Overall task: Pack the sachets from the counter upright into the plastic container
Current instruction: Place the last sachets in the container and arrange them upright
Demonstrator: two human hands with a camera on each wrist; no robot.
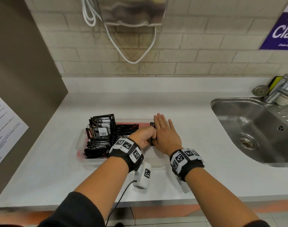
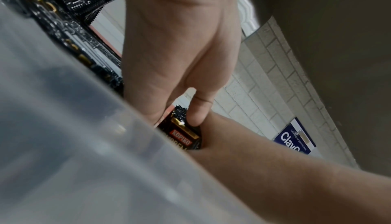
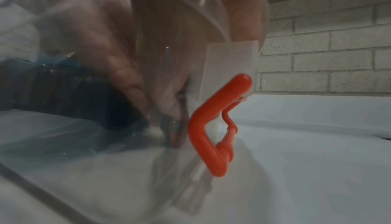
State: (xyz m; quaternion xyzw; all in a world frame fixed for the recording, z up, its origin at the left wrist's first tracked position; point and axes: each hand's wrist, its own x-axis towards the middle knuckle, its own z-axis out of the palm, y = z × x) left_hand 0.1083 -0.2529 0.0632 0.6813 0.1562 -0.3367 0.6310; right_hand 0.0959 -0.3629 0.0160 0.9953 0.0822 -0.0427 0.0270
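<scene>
A clear plastic container (image 1: 97, 162) sat on the white worktop (image 1: 189, 112), toward its front edge and left of the steel sink (image 1: 248, 128); its left half was packed with black Kopiko sachets (image 1: 100, 136), most standing on edge in rows, one lying face up on top of them. Both hands reached into the container's right half. The left hand (image 1: 144, 138) was curled, its thumb and fingers pinching a single black sachet (image 2: 184, 135) by its upper edge; the sachet stood upright, directly under the fingertips and pressed against the palm side of the right hand. The right hand (image 1: 166, 136) was held flat with fingers straight and together, set on edge like a wall just right of the sachet; a dark sachet corner (image 1: 152, 124) showed beyond its fingers near the container's far wall. From the right wrist view, the hand appeared blurred through the clear wall, and an orange latch handle (image 3: 213, 127) hung at the container's right end, just above the worktop. A purple sign (image 1: 282, 30) hung on the tiled wall (image 1: 205, 46) behind.
</scene>
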